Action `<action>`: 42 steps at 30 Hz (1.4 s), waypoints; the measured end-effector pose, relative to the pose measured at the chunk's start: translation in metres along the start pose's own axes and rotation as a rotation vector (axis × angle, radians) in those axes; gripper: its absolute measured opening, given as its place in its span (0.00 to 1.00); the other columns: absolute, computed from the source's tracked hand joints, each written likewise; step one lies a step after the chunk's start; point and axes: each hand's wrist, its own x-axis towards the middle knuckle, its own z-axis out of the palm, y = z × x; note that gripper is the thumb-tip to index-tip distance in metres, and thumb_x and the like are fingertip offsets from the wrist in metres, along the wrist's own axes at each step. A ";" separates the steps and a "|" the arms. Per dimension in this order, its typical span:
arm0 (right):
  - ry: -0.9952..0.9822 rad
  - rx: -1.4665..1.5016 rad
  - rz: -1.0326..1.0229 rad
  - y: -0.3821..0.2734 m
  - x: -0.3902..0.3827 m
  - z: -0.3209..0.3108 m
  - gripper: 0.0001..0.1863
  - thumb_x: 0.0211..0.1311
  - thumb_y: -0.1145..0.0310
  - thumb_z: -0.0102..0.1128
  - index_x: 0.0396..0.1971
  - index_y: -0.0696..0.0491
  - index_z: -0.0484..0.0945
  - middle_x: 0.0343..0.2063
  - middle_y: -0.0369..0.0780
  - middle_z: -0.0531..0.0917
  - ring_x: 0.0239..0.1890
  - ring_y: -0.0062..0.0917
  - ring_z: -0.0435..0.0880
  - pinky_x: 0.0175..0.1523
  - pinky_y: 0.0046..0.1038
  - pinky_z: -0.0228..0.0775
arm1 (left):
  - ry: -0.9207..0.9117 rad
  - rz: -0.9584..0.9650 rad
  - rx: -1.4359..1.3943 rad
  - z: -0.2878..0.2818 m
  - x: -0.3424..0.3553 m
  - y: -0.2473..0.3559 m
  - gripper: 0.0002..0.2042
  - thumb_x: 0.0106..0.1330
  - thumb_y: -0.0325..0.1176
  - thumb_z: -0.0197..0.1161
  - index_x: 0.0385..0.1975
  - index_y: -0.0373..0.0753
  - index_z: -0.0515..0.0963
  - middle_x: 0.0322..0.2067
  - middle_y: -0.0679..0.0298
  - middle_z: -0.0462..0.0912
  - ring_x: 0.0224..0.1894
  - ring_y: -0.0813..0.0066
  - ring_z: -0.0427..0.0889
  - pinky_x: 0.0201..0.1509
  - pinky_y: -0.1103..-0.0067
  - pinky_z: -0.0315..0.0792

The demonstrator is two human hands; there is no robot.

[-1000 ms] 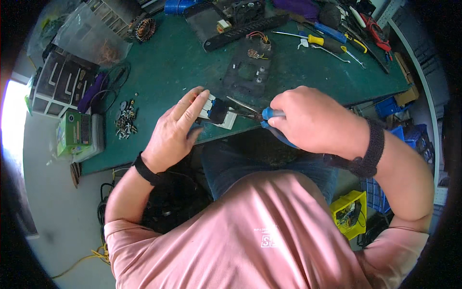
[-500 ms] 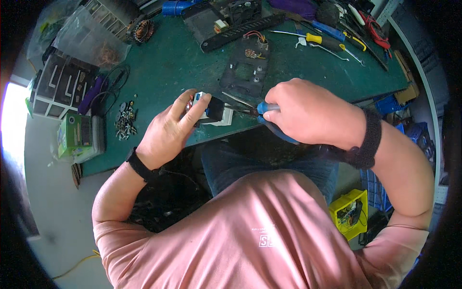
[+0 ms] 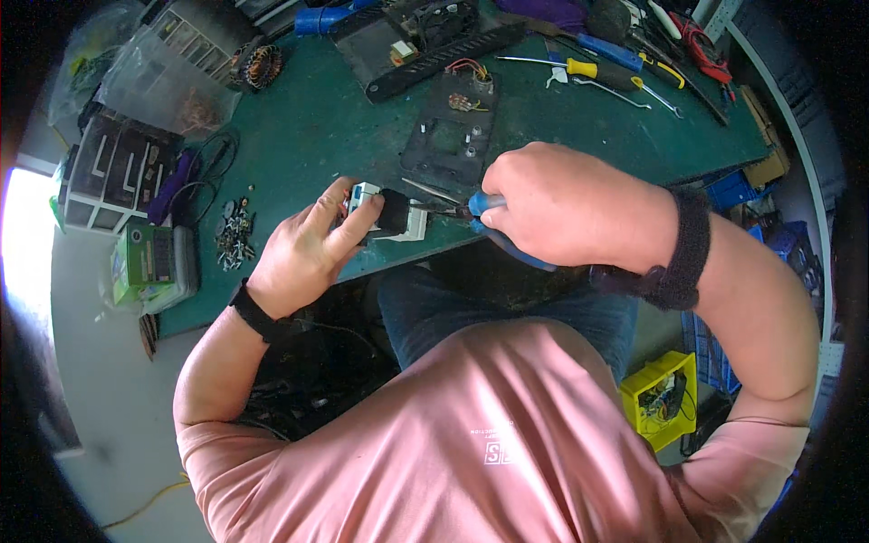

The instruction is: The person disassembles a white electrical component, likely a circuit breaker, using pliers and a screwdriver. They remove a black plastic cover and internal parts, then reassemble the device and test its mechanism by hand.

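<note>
A: Where is the piece being worked on?

B: At the near edge of the green worktop (image 3: 579, 136), just in front of the flat dark grey plastic plate with a square opening (image 3: 450, 136). It's a small white-and-black plastic electrical module (image 3: 389, 213), boxy, with bits of red wire showing at its far-left corner.

A: Who has it?

B: The left hand (image 3: 308, 249) does. Its grip is narrow, with fingers (image 3: 358, 222) wrapped over the black part and pinning the module to the worktop. The right hand (image 3: 570, 204), nearer-right of the plate, is closed tight around a pair of blue-handled pliers (image 3: 493, 231), whose slim metal nose points at the module's right side. Whether the tip touches, I cannot tell.

A: How would you expect the module to handle?

B: Light and stiff, I'd judge, a hard plastic shell that won't flex. The smooth casing could slip sideways under a push from the pliers, and the thin wires and any small terminals look fragile. Best held by the solid block sides, as the left hand does, clear of the wires.

A: Anything else close by?

B: A scatter of small dark screws (image 3: 233, 237) lies left of the plate, and a yellow-handled screwdriver (image 3: 579, 68) lies beyond it to the right.
</note>
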 end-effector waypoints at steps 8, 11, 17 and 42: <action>0.012 -0.088 -0.080 0.006 0.010 -0.006 0.13 0.60 0.66 0.60 0.31 0.62 0.83 0.28 0.57 0.82 0.35 0.52 0.83 0.43 0.45 0.74 | 0.088 -0.058 -0.055 -0.003 0.007 0.004 0.34 0.46 0.27 0.75 0.58 0.43 0.72 0.60 0.50 0.70 0.42 0.56 0.83 0.43 0.67 0.80; -0.012 -0.060 -0.034 0.005 0.012 -0.011 0.13 0.60 0.65 0.60 0.31 0.62 0.83 0.28 0.57 0.82 0.35 0.52 0.83 0.43 0.45 0.74 | 0.053 -0.051 -0.070 -0.008 0.013 0.008 0.33 0.43 0.27 0.75 0.55 0.42 0.74 0.62 0.51 0.68 0.45 0.55 0.82 0.46 0.67 0.80; -0.001 -0.163 -0.148 0.017 0.018 -0.007 0.14 0.61 0.65 0.60 0.31 0.63 0.83 0.28 0.57 0.82 0.35 0.52 0.83 0.42 0.45 0.74 | -0.021 0.088 0.027 -0.024 0.032 0.013 0.31 0.41 0.26 0.73 0.51 0.38 0.74 0.59 0.52 0.70 0.53 0.52 0.77 0.56 0.65 0.75; 0.190 0.271 -0.016 0.005 0.014 -0.026 0.15 0.61 0.64 0.61 0.36 0.63 0.81 0.32 0.55 0.83 0.37 0.45 0.83 0.44 0.36 0.73 | 0.439 -0.286 -0.282 -0.005 -0.004 0.002 0.34 0.39 0.30 0.80 0.51 0.33 0.75 0.52 0.50 0.78 0.51 0.55 0.82 0.54 0.69 0.77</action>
